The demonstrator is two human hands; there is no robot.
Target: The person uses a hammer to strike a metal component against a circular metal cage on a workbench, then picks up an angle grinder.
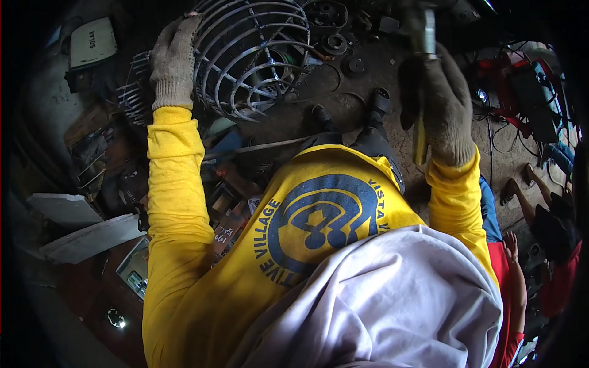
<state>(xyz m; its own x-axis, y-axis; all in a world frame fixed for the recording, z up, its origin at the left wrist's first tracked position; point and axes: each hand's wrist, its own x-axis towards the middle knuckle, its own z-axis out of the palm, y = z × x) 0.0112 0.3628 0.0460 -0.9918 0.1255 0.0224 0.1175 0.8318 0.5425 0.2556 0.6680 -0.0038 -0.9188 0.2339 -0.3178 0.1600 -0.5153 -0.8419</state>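
My left hand (173,64), in a knitted grey-beige work glove, is closed at the left side of a round cage (268,54) of curved metal bars; its fingertips are partly hidden. The cage has ring-shaped bars crossed by ribs, with bright marks where some meet. My right hand (443,107), gloved the same way, is wrapped around the handle of a hammer (421,146), raised to the right of the cage and apart from it. Shadow and blur obscure the hammer's head at the top edge.
Dark round metal parts (335,43) lie beyond the cage. At left are a pale-lidded box (92,44), white boards (92,236) and scrap. A red-and-dark machine (521,86) with cables stands at right. A person in red (510,294) is close at my right, with another person farther off.
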